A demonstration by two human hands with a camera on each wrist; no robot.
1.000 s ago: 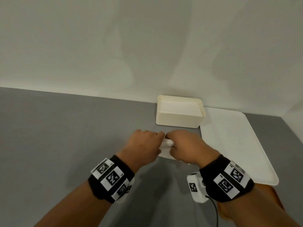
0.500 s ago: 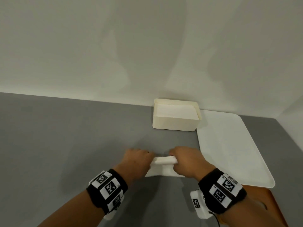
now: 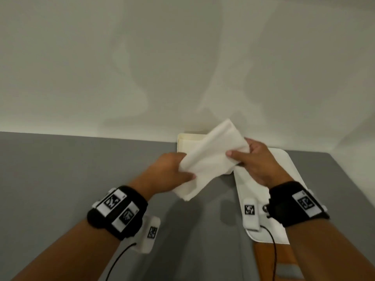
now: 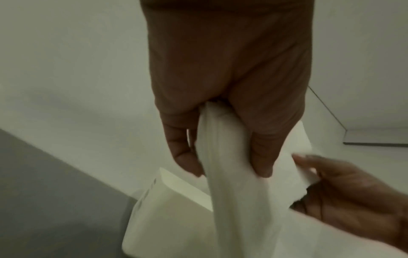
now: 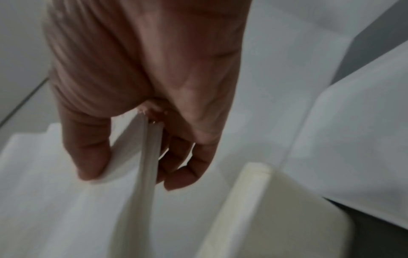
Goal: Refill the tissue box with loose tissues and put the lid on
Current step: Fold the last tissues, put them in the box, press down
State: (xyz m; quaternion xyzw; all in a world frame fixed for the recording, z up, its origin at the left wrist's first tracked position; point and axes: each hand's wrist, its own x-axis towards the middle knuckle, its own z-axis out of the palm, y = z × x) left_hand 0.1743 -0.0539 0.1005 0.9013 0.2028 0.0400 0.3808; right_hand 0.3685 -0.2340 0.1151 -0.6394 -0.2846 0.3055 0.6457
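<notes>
The left hand [image 3: 168,173] pinches the near, low end of the folded stack of tissues [image 3: 211,159], and the right hand [image 3: 255,161] grips its far, higher end. The long axis of the stack runs diagonally, tilted up toward the wall. The open tissue box [image 3: 183,141] stands just behind and under it, nearer to the right hand; white tissues seem to lie inside already.

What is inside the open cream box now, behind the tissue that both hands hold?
Only the box's left rim and some pale inner wall show. The tissue, held by the left hand and right hand, covers the rest, so its contents cannot be seen.
</notes>
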